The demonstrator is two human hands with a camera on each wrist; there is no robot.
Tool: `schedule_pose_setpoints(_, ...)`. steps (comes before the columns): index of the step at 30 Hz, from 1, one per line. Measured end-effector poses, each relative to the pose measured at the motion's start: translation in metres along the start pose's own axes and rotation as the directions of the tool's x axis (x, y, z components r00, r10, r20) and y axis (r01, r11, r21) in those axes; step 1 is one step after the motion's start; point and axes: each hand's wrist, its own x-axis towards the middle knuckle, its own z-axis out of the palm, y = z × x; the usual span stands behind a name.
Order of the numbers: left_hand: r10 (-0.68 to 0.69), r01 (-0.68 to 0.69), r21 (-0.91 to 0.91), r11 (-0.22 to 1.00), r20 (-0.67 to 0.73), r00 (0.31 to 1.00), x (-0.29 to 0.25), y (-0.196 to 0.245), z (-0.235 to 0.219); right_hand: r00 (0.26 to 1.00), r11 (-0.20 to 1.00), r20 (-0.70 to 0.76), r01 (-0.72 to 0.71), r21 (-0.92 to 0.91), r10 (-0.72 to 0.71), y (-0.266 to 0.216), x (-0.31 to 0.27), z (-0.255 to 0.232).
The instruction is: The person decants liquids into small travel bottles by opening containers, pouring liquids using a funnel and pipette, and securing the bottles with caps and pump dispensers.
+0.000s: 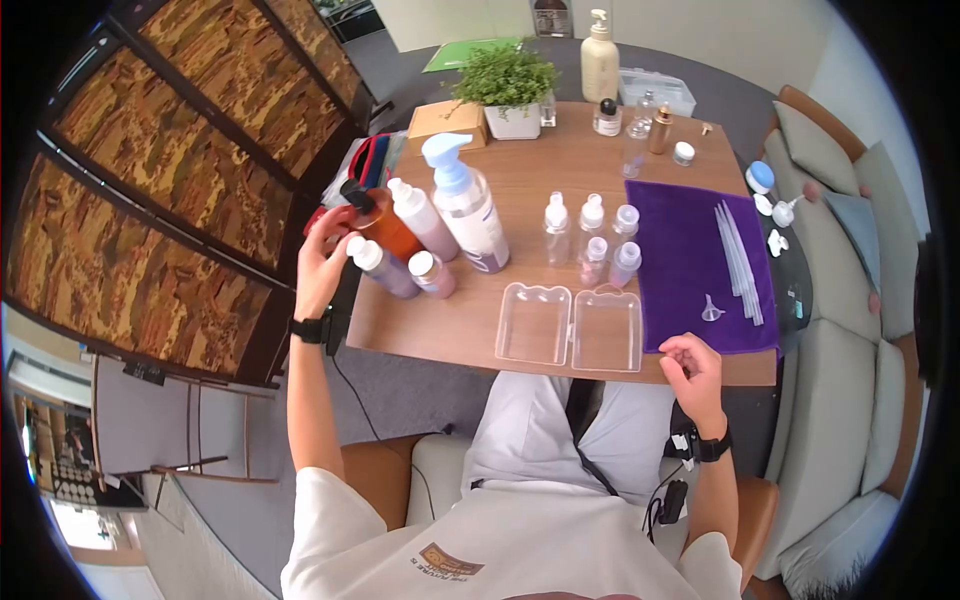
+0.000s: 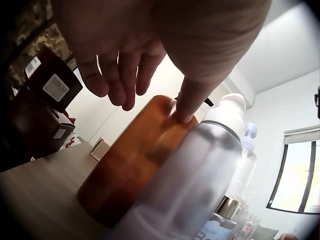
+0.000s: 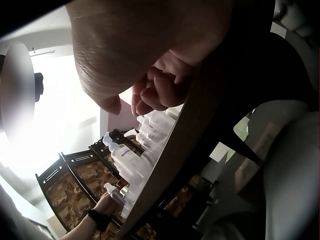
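On the left side of the table my left hand (image 1: 322, 268) is at an amber bottle (image 1: 393, 232) with a black top. In the left wrist view, the thumb overlaps the shoulder of the amber bottle (image 2: 130, 160), while the loosely bent fingers hang apart on its far side. Right in front stands a lavender pump bottle (image 2: 187, 180) with a white top. A white-capped small bottle (image 1: 432, 275), a white pump bottle (image 1: 425, 220) and a big blue-topped pump bottle (image 1: 475, 225) are close by. At the front edge, my right hand (image 1: 693, 372) rests loosely curled, holding nothing.
An open clear plastic case (image 1: 605, 362) lies by the front edge. Several small clear bottles (image 1: 557, 240) stand behind it. A purple cloth (image 1: 680, 250) bears clear tubes (image 1: 738, 265) and a small funnel (image 1: 712, 308). A potted plant (image 1: 510, 80) and a cardboard box (image 1: 440, 122) stand at the back.
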Motion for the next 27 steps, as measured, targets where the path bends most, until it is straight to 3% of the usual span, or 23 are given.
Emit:
schedule_pose_setpoints(1,-0.038,0.037,-0.039,0.999,-0.022,0.999,-0.004,0.008,-0.001,0.999,0.999,-0.020,-0.047,0.025,0.048,-0.005,0.002,0.001)
schedule_pose_setpoints(4,-0.020,0.006,-0.067,0.998,-0.213,0.977,-0.025,0.014,-0.001,0.985,0.987,-0.106,0.129,-0.099,-0.140,-0.018,0.018,0.003)
schedule_pose_setpoints(5,-0.032,0.010,-0.080,0.997,-0.276,0.961,-0.036,0.021,0.000,0.992,0.975,-0.085,0.073,-0.210,-0.093,-0.041,0.026,-0.002)
schedule_pose_setpoints(8,-0.024,-0.001,-0.062,0.998,-0.398,0.917,-0.073,0.048,0.012,0.977,0.918,-0.024,0.189,-0.348,-0.210,-0.082,0.063,-0.004)
schedule_pose_setpoints(14,-0.101,0.016,-0.288,0.957,-0.282,0.954,-0.151,0.069,0.069,0.909,0.777,0.195,0.416,-0.472,-0.369,-0.138,0.152,0.020)
schedule_pose_setpoints(16,-0.117,0.057,-0.278,0.959,-0.205,0.972,-0.170,0.074,0.087,0.906,0.729,0.249,0.423,-0.538,-0.342,-0.150,0.177,0.023)
schedule_pose_setpoints(18,-0.134,0.085,-0.303,0.949,-0.142,0.981,-0.186,0.073,0.099,0.925,0.608,0.276,0.380,-0.697,-0.262,-0.151,0.194,0.018)
schedule_pose_setpoints(21,-0.193,0.141,-0.376,0.916,-0.105,0.975,-0.198,0.074,0.106,0.937,0.561,0.336,0.327,-0.761,-0.090,-0.136,0.206,0.007)
schedule_pose_setpoints(24,-0.228,0.181,-0.400,0.899,-0.074,0.971,-0.206,0.068,0.110,0.926,0.573,0.378,0.318,-0.756,-0.015,-0.122,0.205,0.006)
schedule_pose_setpoints(27,-0.223,0.189,-0.365,0.912,-0.053,0.973,-0.204,0.071,0.107,0.947,0.598,0.320,0.236,-0.766,0.037,-0.123,0.201,0.011)
